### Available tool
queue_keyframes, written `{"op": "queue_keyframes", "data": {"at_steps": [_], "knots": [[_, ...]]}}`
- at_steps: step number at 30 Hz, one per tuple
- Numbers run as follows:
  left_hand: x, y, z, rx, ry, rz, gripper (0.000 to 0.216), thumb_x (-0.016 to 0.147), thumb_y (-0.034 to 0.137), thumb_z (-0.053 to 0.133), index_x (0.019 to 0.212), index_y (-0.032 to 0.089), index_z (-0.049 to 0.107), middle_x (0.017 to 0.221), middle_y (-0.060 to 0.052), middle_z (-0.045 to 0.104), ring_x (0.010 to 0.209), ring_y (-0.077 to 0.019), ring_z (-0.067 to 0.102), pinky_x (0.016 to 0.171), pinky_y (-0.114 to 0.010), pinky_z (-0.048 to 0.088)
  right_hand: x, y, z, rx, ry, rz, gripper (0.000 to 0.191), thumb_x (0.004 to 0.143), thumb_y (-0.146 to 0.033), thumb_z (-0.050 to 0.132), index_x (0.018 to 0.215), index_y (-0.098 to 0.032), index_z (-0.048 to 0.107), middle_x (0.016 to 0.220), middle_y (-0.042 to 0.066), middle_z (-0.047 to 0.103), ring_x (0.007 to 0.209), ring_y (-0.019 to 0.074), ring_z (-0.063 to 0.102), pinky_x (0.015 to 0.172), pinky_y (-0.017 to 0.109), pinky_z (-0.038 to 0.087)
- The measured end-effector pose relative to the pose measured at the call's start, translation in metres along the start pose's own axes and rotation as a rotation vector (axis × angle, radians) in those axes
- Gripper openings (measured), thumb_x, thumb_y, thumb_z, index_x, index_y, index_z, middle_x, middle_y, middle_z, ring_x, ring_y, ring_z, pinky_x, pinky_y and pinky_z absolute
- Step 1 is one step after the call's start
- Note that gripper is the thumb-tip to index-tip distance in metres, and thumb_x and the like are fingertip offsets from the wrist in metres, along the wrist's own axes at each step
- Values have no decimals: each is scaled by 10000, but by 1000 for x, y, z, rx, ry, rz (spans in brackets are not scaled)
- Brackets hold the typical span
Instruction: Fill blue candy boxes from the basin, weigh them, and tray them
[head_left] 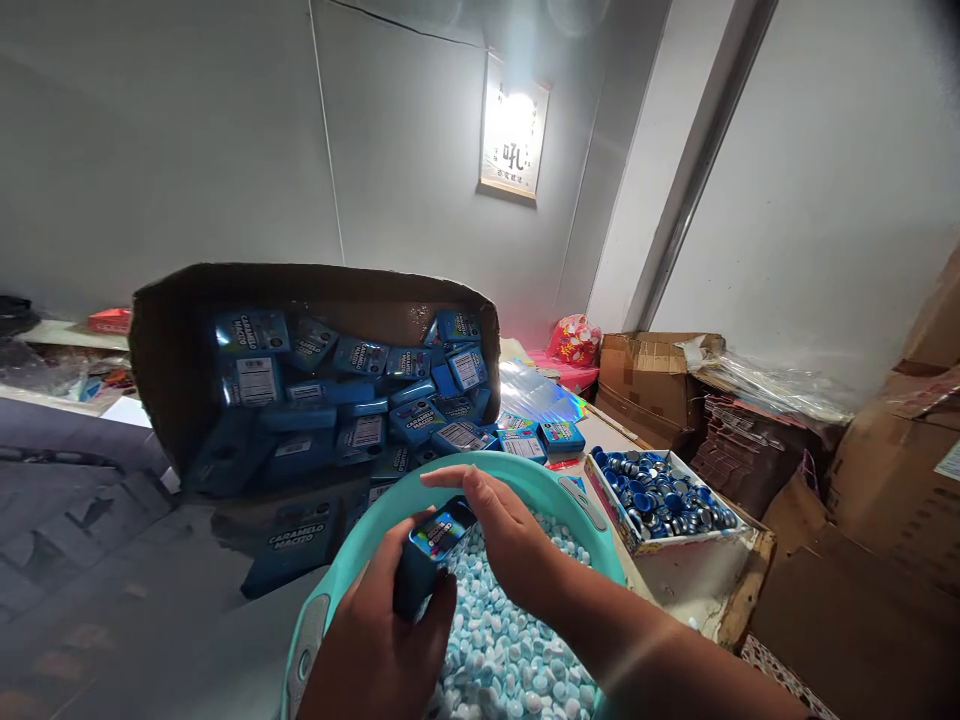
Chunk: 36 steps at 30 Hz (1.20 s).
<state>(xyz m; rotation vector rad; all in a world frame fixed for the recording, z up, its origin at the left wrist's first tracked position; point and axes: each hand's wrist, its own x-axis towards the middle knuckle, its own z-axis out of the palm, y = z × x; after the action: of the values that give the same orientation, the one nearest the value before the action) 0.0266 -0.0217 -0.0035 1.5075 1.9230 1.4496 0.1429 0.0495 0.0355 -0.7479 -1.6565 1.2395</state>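
My left hand (390, 620) is closed around a small blue box (416, 575), tilted over the teal basin (337, 560). A colourful printed label shows on its upper face, and its far end is dark. Beside that end, my right hand (510, 530) has its fingers stretched to the left. Whether it touches the box is hard to tell. Under both hands, the basin holds many small pale blue and white candies (502, 640).
Behind the basin, a cardboard carton (315, 285) lies on its side with several blue boxes (360, 355) inside; others lie around it. At right stands a tray of blue and silver caps (652, 490). Brown cartons (645, 380) line the right side.
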Motion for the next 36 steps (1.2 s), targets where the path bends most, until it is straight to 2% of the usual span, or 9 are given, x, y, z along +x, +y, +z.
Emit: {"op": "queue_keyframes", "data": {"at_steps": [4,7,10,14,16,20,25,28,36], "knots": [[3,-5,-3,-92,30,-36,462,787,439,618,1217,270,602,1053,-40,743,968,-259,710,858,-370,561,8,9,-4,-31,94,8,457,1013,-536,371,1042,-221,701,1121,64,704,1109,220,614,1024,388,437],[7,-8,-9,-144,134,-91,528,770,464,651,1244,238,596,1081,-68,738,973,-276,707,854,-391,574,12,13,-13,-307,22,36,275,987,-348,438,1043,-226,678,1094,66,698,1058,217,617,963,380,457],[9,-5,-15,-114,224,-200,600,757,509,670,1271,210,588,1074,-96,724,940,-308,703,834,-453,579,8,16,-20,-811,-196,96,235,921,-248,476,930,-182,702,966,112,693,909,236,630,822,376,482],[11,5,-18,-216,248,-301,763,724,479,723,1388,192,484,1058,-107,711,898,-300,712,880,-516,565,-7,17,-19,-1101,-622,151,367,800,-483,665,1003,-187,742,895,119,698,622,218,609,557,330,459],[11,8,-18,-278,226,-324,798,730,460,727,1426,194,439,1038,-101,713,880,-284,717,896,-522,563,-13,18,-16,-1150,-722,120,480,711,-556,734,1021,-190,748,866,114,699,527,189,572,476,298,414],[11,6,-19,-281,185,-300,758,752,469,716,1407,181,465,1046,-110,717,850,-279,716,801,-463,597,-14,22,-13,-1185,-732,58,510,638,-563,781,980,-186,756,769,81,680,417,123,457,397,252,324],[9,-8,-21,-209,84,-230,604,794,513,671,1300,199,573,1046,-103,737,870,-292,715,711,-406,591,-9,28,-12,-1105,-748,70,321,604,-447,834,811,-213,757,528,-22,553,344,68,269,362,228,228],[12,-17,-21,-120,85,-196,567,774,531,683,1242,218,617,1010,-93,746,848,-297,716,680,-402,583,-8,23,-10,-1082,-760,45,191,662,-305,795,833,-221,779,562,-14,595,386,78,304,379,222,225],[18,-32,-15,-148,39,-238,626,697,585,704,1202,225,617,924,-74,762,817,-305,734,674,-395,587,-5,17,-9,-988,-803,-63,230,756,-188,659,947,-214,784,684,-13,659,518,102,404,454,220,271]]}}
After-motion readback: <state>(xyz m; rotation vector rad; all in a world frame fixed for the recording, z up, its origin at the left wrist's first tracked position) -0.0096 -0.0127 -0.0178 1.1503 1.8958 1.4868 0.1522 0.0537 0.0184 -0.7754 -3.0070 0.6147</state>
